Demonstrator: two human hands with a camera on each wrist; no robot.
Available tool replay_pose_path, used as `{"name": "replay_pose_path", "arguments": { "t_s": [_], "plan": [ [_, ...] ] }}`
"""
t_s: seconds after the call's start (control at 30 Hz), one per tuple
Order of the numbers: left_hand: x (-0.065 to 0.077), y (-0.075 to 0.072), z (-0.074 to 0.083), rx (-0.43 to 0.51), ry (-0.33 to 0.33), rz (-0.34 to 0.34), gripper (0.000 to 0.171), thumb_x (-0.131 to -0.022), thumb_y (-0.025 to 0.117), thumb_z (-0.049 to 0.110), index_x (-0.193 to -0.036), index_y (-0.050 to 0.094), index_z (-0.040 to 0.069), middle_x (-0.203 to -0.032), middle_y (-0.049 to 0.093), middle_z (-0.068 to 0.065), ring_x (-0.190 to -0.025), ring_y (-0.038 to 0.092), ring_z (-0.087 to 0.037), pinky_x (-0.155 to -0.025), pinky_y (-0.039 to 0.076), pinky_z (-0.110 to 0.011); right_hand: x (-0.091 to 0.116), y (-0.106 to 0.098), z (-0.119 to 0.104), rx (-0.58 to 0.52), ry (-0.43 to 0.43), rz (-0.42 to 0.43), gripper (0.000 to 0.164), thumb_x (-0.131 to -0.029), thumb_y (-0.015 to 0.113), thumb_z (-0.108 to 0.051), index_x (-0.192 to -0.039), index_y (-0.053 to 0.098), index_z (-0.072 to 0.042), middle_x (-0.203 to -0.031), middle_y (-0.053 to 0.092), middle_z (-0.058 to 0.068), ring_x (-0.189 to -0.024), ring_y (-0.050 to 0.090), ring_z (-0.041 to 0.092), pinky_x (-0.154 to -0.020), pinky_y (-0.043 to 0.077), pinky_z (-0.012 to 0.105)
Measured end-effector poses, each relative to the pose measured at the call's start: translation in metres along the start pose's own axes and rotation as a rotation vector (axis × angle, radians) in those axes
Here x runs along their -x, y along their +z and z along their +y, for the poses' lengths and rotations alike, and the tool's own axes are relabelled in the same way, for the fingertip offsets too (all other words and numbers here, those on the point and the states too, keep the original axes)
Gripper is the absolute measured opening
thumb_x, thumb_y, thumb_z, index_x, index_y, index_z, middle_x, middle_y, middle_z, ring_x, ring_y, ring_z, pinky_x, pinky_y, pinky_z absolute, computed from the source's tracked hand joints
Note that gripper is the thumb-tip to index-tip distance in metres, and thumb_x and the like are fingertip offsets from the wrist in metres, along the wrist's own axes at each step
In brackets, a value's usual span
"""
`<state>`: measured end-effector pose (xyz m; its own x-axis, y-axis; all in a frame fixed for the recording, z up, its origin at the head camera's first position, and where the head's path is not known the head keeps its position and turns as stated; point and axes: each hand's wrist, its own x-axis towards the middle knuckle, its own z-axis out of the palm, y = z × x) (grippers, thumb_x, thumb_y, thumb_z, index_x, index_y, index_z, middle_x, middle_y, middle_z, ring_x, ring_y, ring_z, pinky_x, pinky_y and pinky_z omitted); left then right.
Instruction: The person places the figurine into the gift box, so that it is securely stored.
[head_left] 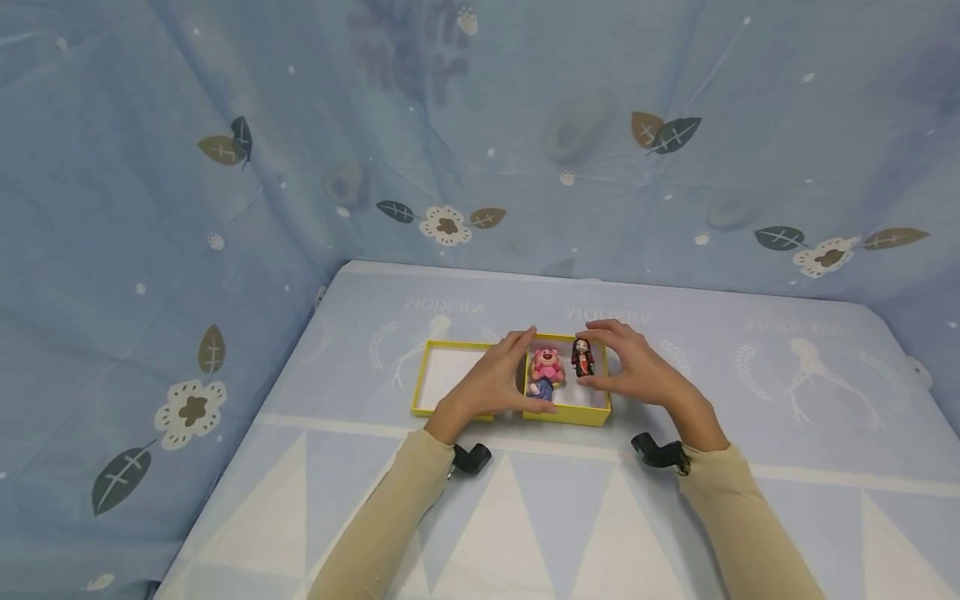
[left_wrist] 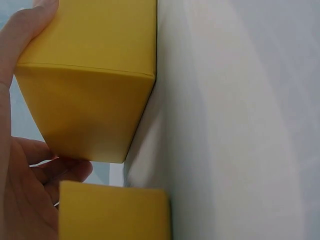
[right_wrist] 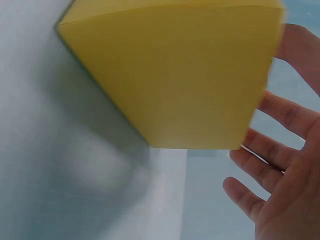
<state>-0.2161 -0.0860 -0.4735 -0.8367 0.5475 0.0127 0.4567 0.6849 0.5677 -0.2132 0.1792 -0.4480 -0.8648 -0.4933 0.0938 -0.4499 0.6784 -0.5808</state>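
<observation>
Two yellow pieces are lying side by side in the head view: a box (head_left: 573,414) and, on its left, a shallower tray (head_left: 450,375), both white inside. Inside the box we are counting a pink bear figure (head_left: 548,358) and a dark-haired figure (head_left: 582,358); whether the blue part below the bear is separate, we cannot tell. Our left hand (head_left: 491,379) is spanning the box's left end, holding it with the thumb at the near wall and fingers at the far rim. Our right hand (head_left: 637,367) is reaching over the right rim, its grip narrow, pinching the dark-haired figure between fingertips at the head and thumb at the feet. One cloth-covered table (head_left: 750,417) is bearing everything, and a blue curtain (head_left: 525,125) with leaves and flowers is hanging behind it and along its left. The box is resting near the far edge, well apart from both side edges, with patterned cloth stretching widely to its right.

In the left wrist view we are seeing both yellow pieces, with a gap running between them and our fingers curling around the box's far corner.

In the right wrist view, one yellow end wall is facing us, our thumb and forefinger are passing behind its rim, and their tips are hiding there.
</observation>
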Motion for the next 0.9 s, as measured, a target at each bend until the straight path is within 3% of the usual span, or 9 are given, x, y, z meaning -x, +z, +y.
{"name": "replay_pose_path", "arguments": {
  "t_s": [0.63,0.9],
  "plan": [
    [0.0,0.0,0.0,-0.002,0.002,-0.01,0.127,-0.065,0.078,0.07,-0.159,0.011,0.015,-0.157,0.03,-0.008,-0.139,0.039,-0.03,-0.109,0.041,-0.05,-0.017,0.013,0.001,0.11,-0.009,-0.102,0.068,-0.076,0.085,-0.03,-0.135,0.058,-0.009,-0.146,0.041,0.023,-0.134,0.037,0.046,-0.108,0.025,0.068],
    [0.0,0.001,-0.001,0.011,0.0,-0.002,0.128,-0.065,0.078,0.07,-0.159,0.011,0.016,-0.157,0.03,-0.006,-0.139,0.039,-0.03,-0.109,0.04,-0.05,-0.019,0.013,0.0,0.095,-0.009,-0.128,0.065,-0.077,0.084,-0.031,-0.132,0.061,-0.008,-0.146,0.04,0.024,-0.134,0.038,0.048,-0.107,0.025,0.07]
  ]
}}
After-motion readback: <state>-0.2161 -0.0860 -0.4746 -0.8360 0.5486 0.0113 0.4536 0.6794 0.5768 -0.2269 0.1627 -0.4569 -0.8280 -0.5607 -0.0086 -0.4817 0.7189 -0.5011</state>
